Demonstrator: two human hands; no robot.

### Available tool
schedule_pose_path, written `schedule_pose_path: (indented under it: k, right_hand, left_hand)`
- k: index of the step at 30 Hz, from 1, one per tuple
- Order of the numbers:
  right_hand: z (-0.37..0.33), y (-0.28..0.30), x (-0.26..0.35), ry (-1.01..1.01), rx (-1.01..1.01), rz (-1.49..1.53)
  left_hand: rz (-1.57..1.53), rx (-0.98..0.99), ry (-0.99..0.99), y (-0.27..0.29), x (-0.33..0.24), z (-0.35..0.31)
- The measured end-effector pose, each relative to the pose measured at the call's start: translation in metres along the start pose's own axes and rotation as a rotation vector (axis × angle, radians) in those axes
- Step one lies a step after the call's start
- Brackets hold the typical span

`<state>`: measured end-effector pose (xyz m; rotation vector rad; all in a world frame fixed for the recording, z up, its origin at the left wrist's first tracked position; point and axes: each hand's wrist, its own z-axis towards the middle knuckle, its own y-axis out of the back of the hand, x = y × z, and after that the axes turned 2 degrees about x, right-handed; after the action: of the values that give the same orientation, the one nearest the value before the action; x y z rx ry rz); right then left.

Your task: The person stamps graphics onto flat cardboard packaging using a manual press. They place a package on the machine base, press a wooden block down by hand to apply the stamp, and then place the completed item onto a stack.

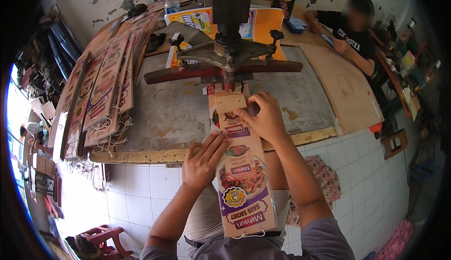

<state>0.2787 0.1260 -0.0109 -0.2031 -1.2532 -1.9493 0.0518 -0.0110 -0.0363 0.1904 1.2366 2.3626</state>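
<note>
A long printed display strip (242, 175), purple and peach with food pictures, runs from the press (230, 48) over the table edge toward my lap. A white string (248, 234) loops from its near end. Across its far part lies a small wooden block (230, 103), just in front of the press head. My right hand (267, 119) has thumb and index finger bent round the block's near right corner. My left hand (205, 159) lies with fingers stretched out, their tips on the strip's left edge. The strip's far end is hidden under the press.
Stacked printed strips with strings (105, 86) lie on the left of the table (159, 109). Behind the press are a yellow printed sheet (268, 29) and a water bottle (172, 3). A person (357, 34) sits at the far right. A red stool (105, 241) stands lower left.
</note>
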Motion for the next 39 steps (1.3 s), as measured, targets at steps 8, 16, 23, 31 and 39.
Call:
schedule_pose_path:
  k: [8, 16, 23, 31, 39]
  right_hand:
    - [0.000, -0.001, -0.003, 0.047, -0.042, 0.010]
    - [0.001, 0.003, 0.005, 0.001, -0.020, 0.023]
    - [0.002, 0.003, 0.015, 0.006, -0.026, 0.101]
    - [0.002, 0.007, 0.018, 0.131, 0.018, 0.183]
    - [-0.010, 0.019, 0.022, 0.166, 0.110, 0.178]
  left_hand:
    - [-0.015, -0.025, -0.033, -0.005, 0.002, -0.002]
    - [-0.024, 0.000, -0.003, -0.005, 0.002, -0.005]
    - [-0.039, 0.003, -0.001, -0.002, 0.003, -0.006]
    - [-0.051, 0.011, -0.008, -0.003, 0.001, -0.009]
    - [-0.085, 0.066, -0.037, 0.002, 0.005, -0.014]
